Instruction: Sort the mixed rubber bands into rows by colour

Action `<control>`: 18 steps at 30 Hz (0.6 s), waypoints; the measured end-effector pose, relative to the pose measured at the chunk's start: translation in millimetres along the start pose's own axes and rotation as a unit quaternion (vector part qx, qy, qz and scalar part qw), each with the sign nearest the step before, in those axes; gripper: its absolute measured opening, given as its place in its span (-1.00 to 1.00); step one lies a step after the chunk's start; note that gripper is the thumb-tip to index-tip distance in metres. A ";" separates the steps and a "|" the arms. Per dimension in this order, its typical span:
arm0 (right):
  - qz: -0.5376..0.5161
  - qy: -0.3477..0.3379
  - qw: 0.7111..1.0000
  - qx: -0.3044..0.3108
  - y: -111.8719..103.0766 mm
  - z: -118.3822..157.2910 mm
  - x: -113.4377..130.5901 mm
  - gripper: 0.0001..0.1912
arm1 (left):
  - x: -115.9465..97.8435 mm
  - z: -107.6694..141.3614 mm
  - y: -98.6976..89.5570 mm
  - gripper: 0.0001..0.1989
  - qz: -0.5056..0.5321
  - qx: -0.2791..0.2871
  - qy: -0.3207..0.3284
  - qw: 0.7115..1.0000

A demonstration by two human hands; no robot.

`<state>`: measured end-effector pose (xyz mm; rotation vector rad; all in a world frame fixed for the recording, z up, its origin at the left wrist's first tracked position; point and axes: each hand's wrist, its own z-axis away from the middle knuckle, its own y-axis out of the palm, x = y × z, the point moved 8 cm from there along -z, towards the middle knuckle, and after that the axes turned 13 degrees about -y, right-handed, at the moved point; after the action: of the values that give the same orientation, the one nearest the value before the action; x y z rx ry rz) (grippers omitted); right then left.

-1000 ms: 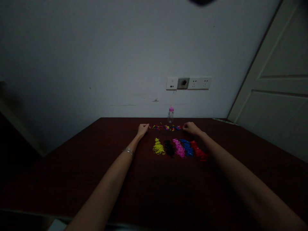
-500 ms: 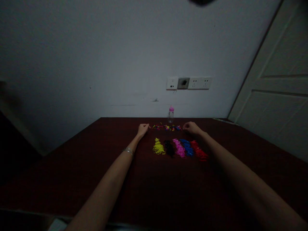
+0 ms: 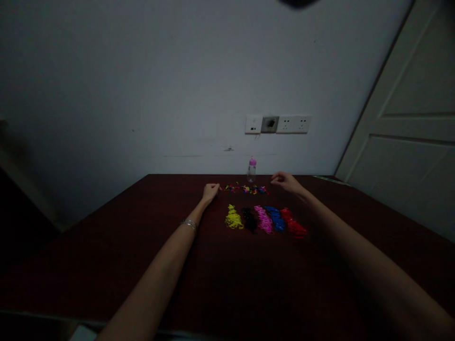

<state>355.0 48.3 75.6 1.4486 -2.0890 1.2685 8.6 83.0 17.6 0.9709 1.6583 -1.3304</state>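
My left hand rests on the table with its fingers curled closed, just left of a loose row of mixed-colour rubber bands. Whatever its fingertips may hold is too small to make out. Right of that row, my right hand is raised a little, thumb and fingers pinched together; anything between them is too small and dark to name. Closer to me lie sorted heaps of bands: yellow, black, pink, blue and red.
A clear bottle with a pink top stands behind the mixed bands, near the wall. Sockets and switches are set in the wall above. The dark red table reaches to the wall, with a pale door at the right.
My right hand has lifted slightly up from the right end of the mixed bands. My left hand has stayed in place beside them.
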 end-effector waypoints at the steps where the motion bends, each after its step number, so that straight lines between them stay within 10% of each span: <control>1: -0.015 -0.011 1.000 -0.008 -0.3 0.2 8.0 -0.72 | -0.2 0.3 -0.1 -0.64 0.001 -0.001 0.001 1.000; 18: -0.069 -0.059 0.995 0.028 50.5 37.8 97.1 -0.66 | 2.0 -1.4 0.1 -0.63 -0.005 -0.005 -0.009 1.000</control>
<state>276.6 -34.9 93.8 1.6985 -2.0007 1.2239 7.7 84.6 16.0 0.9418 1.6573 -1.3327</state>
